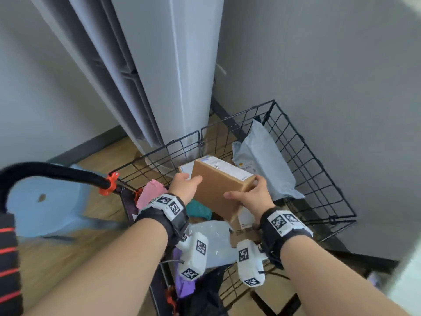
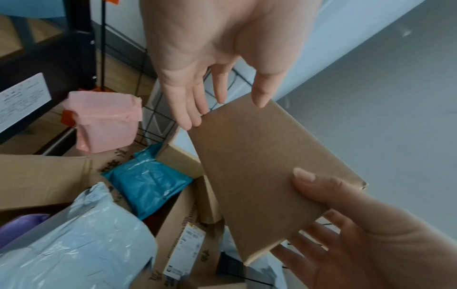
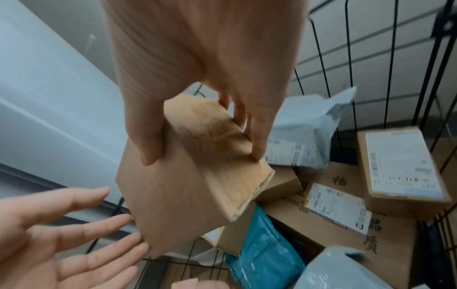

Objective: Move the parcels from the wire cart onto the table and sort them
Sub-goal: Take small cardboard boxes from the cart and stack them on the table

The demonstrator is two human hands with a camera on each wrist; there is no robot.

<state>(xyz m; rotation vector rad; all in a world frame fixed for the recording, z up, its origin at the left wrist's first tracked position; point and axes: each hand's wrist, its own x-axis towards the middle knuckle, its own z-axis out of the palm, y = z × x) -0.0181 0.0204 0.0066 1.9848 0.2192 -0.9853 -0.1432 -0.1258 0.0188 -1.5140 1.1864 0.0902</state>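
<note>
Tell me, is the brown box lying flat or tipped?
Tipped. The cardboard box is held aslant above the wire cart, right hand gripping one end.

Black wire cart (image 1: 303,142) holds boxes and mailers (image 1: 266,160).

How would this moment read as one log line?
right hand: grips cardboard box | left hand: fingers straight, touching box | box: above wire cart
</note>
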